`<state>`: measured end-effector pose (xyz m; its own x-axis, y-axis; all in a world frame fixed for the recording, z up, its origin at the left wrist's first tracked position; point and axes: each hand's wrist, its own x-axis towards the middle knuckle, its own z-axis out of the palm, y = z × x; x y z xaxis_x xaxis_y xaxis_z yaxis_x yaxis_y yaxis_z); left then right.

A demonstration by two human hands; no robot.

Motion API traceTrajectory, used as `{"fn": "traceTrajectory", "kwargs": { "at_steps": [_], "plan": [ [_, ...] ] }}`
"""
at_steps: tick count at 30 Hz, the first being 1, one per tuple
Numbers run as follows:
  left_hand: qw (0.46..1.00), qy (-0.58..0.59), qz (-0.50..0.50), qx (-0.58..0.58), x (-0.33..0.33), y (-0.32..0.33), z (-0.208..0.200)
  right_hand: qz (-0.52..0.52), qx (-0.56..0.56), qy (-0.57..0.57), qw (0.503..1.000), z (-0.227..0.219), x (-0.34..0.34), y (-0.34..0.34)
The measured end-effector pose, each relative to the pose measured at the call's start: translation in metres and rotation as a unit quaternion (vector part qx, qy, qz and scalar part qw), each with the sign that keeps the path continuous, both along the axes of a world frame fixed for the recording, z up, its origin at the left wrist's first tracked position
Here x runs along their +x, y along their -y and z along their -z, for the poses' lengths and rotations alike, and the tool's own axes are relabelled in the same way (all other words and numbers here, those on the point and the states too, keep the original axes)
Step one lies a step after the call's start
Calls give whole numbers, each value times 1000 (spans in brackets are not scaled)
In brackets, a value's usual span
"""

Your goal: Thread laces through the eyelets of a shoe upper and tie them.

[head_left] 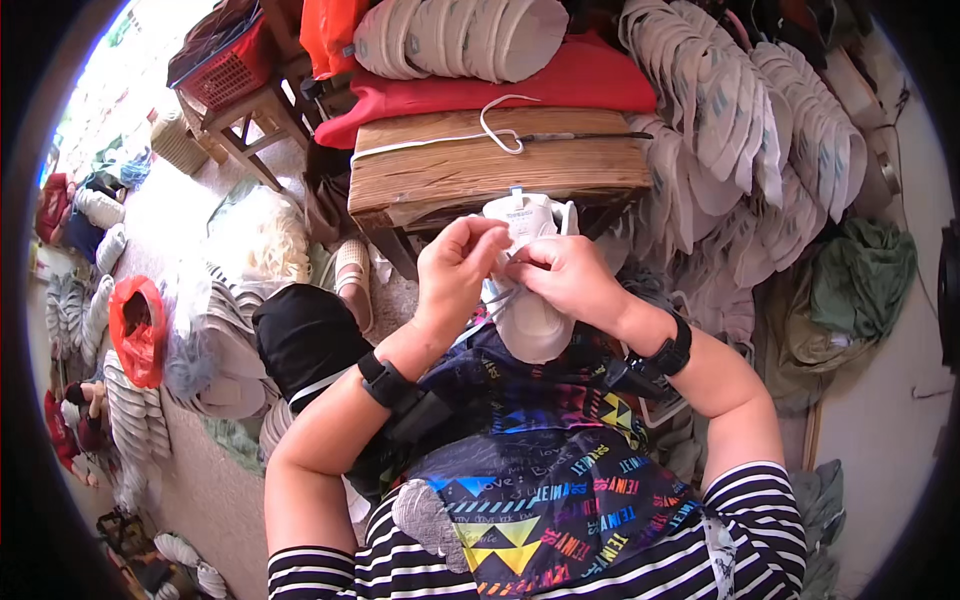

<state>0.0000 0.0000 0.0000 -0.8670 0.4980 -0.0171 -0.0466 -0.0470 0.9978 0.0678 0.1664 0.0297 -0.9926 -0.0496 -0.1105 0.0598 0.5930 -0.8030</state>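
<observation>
Both grips pinch: left hand point(455, 268) and right hand point(565, 275) hold the lace on my white shoe point(528, 300); slack could slip, I judge.

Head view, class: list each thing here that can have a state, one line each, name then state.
White shoe: on the lap, held by both hands.
Left hand: pinching at the shoe's top.
Right hand: gripping the shoe.
White cord: loose on the wooden bench.
Red basket: on a stool.
</observation>
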Motion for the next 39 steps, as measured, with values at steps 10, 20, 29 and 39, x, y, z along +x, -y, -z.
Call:
{"fn": "traceTrajectory", "kwargs": {
  "at_steps": [10, 20, 29, 39],
  "plan": [
    [989, 9, 136, 57, -13, 4, -22, -36, 65, -518, 852, -168, -1, 4],
    [930, -119, 346, -27, 12, 14, -74, 190, -61, -461, 865, -226, -61, -78],
    [931, -60, 175, 315, -18, 38, -174, 7, -14, 27, 1000, -78, -37, -74],
    [968, 13, 56, 246, -30, 39, -131, -117, -113, 133, 978, -33, 24, -47]
  ]
}}
